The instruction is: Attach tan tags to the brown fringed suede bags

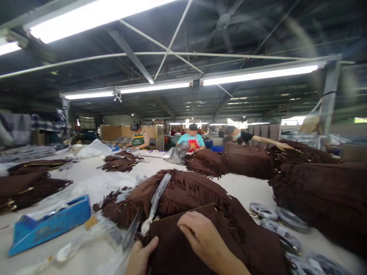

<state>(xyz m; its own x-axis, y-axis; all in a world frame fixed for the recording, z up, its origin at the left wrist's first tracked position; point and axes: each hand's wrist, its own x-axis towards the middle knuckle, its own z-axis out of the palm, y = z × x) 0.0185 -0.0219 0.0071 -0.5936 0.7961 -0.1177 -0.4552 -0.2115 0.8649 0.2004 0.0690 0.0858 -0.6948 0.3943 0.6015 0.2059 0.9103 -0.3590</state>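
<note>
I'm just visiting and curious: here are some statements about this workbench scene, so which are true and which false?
1. Both hands rest on a brown fringed bag. True: the left hand is at its edge and the right hand lies on top.
2. The tape dispenser is red. False: it is blue.
3. The tape dispenser lies to the left of the hands. True.
4. The right hand holds scissors. False: it lies flat on the bag, holding no tool.
5. The person works alone. False: other people work at the far end of the table.
</note>
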